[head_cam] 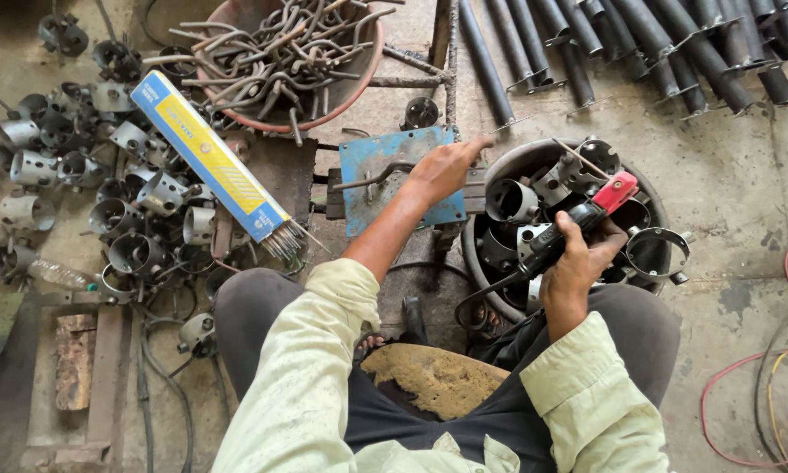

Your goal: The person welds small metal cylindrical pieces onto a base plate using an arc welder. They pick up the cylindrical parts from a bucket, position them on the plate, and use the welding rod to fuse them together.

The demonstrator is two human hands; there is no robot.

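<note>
Pale green long-sleeved shirt, the left sleeve rolled past the elbow, the right cuff looser; dark grey trousers; sandals.

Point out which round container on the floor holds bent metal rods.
The reddish basin at top centre, piled with bent rods. The dark tub by the right hand holds short metal rings instead.

The left arm stretches far forward from the near edge, its pale green sleeve pushed up above the elbow, forearm bare. The left hand lies palm down at the far end, fingers extended together and pointing to the right. The right arm is bent, sleeve down to the wrist. The right hand sits nearer and to the right, fingers curled in a closed grip, knuckles up.
</note>
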